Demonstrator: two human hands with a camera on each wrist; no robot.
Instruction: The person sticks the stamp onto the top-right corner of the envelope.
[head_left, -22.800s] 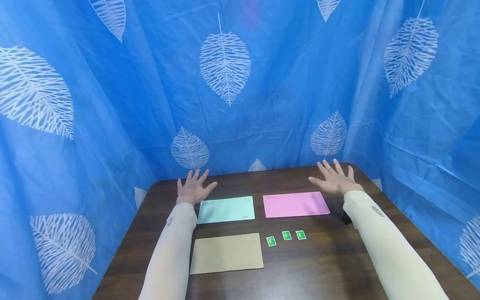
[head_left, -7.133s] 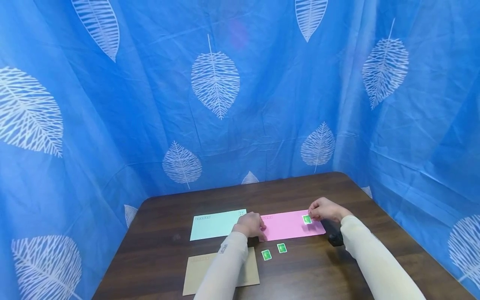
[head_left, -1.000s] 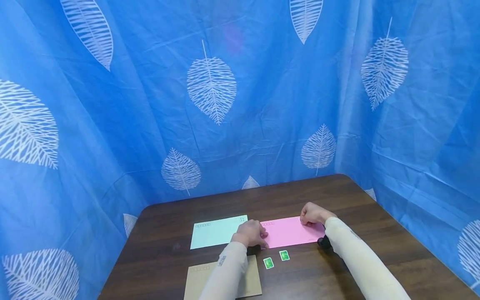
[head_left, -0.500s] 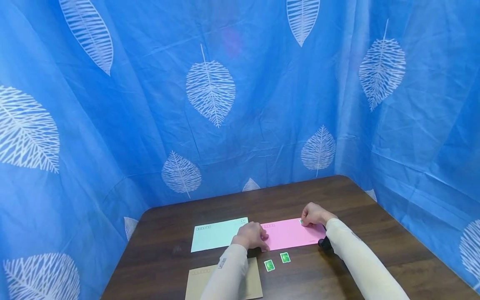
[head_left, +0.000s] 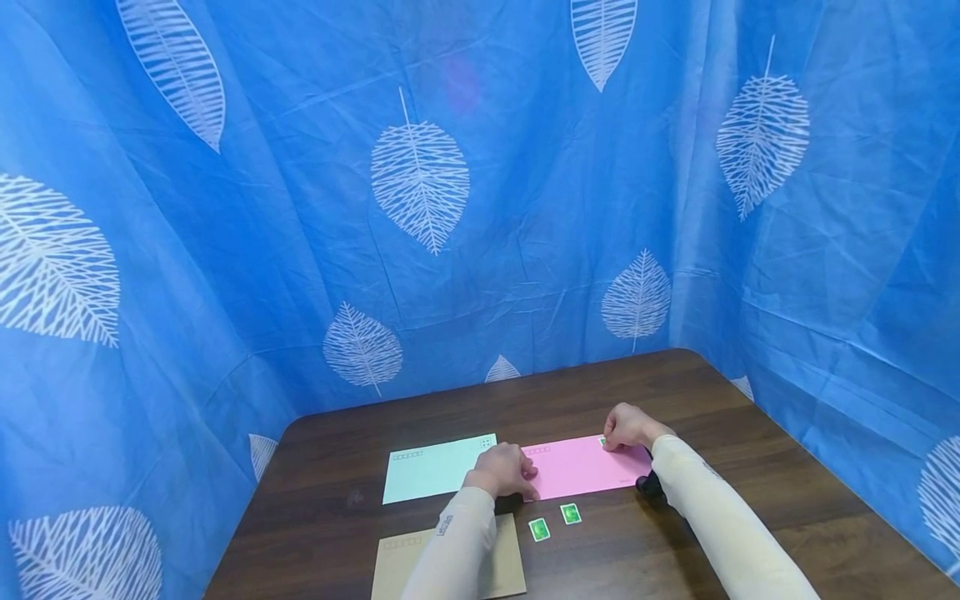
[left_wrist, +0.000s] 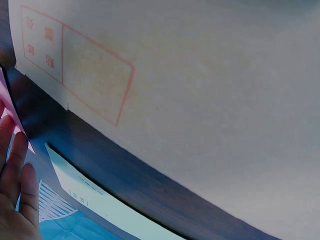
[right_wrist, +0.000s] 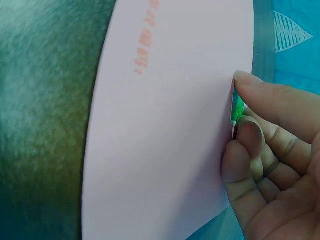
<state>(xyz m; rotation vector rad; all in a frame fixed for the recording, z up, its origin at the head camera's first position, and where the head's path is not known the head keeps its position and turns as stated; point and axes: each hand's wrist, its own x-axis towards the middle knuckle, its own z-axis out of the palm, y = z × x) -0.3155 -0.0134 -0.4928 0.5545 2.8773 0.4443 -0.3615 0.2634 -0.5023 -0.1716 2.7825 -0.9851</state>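
Note:
At the top right corner of the pink envelope (head_left: pixel 562 471), my right hand (head_left: pixel 632 427) pinches a small green stamp (head_left: pixel 603 442) between thumb and fingers. In the right wrist view the stamp (right_wrist: pixel 237 106) shows as a green sliver with a pale edge, close against the paper. My left hand (head_left: pixel 501 469) rests on the envelope's left end, its fingers loosely bent; in the left wrist view those fingers (left_wrist: pixel 17 150) touch the pink paper. Two other green stamps lie below the envelope, the left stamp (head_left: pixel 539 529) and the right stamp (head_left: pixel 571 513).
A mint-green envelope (head_left: pixel 427 475) lies left of the pink one. Nearer, a tan envelope (head_left: pixel 397 567) is partly covered by the left sleeve (head_left: pixel 453 542). The dark wooden table (head_left: pixel 600 567) backs onto a blue curtain (head_left: pixel 525 208) with white leaves.
Both hands lay spread on the table at first, with three loose stamps. The right hand then took one stamp over the pink envelope and lowered it to the corner; little moved in the last half second.

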